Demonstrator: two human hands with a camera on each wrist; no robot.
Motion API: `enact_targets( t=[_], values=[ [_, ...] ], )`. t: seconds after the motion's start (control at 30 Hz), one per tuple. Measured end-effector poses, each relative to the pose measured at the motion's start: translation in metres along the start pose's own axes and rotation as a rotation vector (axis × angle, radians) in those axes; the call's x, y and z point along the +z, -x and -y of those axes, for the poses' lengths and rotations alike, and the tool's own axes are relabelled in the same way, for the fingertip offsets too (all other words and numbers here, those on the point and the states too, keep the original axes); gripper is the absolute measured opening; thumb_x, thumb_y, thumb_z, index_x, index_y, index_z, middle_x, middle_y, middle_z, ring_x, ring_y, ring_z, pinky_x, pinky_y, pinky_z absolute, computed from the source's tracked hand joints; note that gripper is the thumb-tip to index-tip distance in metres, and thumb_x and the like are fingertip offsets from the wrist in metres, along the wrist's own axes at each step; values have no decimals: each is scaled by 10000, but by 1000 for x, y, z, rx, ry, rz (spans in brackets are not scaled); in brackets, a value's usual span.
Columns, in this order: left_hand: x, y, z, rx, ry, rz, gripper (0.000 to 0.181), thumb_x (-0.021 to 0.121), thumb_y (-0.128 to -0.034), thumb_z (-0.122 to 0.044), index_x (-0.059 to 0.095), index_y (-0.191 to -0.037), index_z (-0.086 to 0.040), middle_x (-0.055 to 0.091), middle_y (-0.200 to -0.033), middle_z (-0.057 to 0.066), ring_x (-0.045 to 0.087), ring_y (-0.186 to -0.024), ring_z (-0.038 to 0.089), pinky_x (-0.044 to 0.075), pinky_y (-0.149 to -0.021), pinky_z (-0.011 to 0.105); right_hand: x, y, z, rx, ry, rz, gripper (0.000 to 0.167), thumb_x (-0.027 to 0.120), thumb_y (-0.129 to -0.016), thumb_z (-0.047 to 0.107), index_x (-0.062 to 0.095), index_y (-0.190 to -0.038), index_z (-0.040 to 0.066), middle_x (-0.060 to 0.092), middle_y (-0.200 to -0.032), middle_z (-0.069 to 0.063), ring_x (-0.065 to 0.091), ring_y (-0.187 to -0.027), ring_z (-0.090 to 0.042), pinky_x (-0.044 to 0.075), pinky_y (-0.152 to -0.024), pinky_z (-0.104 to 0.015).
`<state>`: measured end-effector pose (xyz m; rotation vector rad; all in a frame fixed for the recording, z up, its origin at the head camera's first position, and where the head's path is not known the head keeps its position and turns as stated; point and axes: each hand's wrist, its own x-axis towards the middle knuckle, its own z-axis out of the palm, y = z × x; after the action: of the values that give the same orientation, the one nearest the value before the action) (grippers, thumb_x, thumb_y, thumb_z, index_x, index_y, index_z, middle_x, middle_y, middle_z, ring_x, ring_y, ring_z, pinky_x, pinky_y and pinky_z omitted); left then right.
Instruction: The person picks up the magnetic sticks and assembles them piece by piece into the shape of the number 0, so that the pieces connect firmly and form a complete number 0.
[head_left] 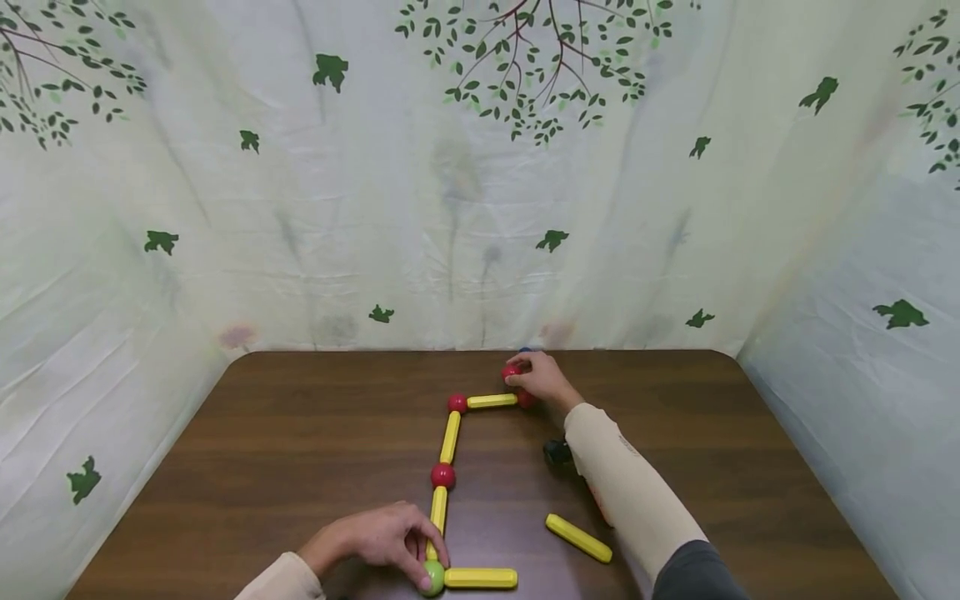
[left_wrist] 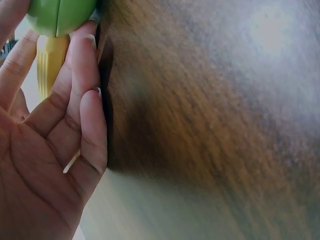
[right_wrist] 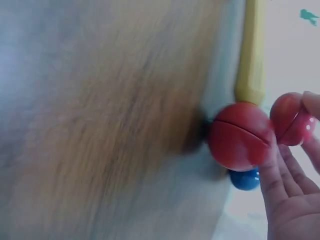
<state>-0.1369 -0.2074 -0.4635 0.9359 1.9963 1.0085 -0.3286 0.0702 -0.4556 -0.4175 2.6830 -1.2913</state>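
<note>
My left hand (head_left: 382,533) pinches a green ball (head_left: 433,577) between thumb and fingers at the table's front. Two yellow sticks meet that ball: one (head_left: 482,578) lies to the right, another (head_left: 438,510) runs away to a red ball (head_left: 443,476). Beyond, a yellow stick (head_left: 450,437) leads to a second red ball (head_left: 457,404), and another stick (head_left: 492,401) reaches right to a red ball (right_wrist: 240,136). Just above this end ball, my right hand (head_left: 546,381) holds a separate red ball (right_wrist: 290,119) in its fingertips. A blue ball (right_wrist: 245,179) shows behind, partly hidden.
A loose yellow stick (head_left: 579,538) lies on the brown table (head_left: 315,450), between the built line and my right sleeve (head_left: 630,483). Under the right forearm is a dark object (head_left: 557,452). A pale leaf-printed cloth (head_left: 345,250) hangs beyond the table's back edge.
</note>
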Motion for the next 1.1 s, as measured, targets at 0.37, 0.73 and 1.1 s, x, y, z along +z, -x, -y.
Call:
enact_targets(
  t=[0.37,0.73,1.1],
  values=[
    [4,0,1,50,11,6,195,769,-828,-196,725,-991,-99,563,-736,-187,500,-663,-81,419,-577,126,-22,43,5,-29,-165,-44,319,712,-859,116,626,-1143,0,651,-1032,-136,633,-894,-230,544,-759,-365],
    [1,-2,3,55,35,0,189,781,-810,-165,724,-973,-88,562,-732,-163,505,-661,-55,419,-575,137,-22,101,-3,-158,-146,170,267,769,-825,137,677,-1061,53,661,-1033,-73,633,-857,-185,535,-756,-307],
    [1,-5,4,61,38,20,195,775,-817,-176,722,-979,-80,561,-734,-169,507,-664,-56,411,-577,132,-4,150,7,-178,-71,513,276,818,-743,45,684,-984,61,671,-946,41,656,-787,-84,533,-710,-240]
  ],
)
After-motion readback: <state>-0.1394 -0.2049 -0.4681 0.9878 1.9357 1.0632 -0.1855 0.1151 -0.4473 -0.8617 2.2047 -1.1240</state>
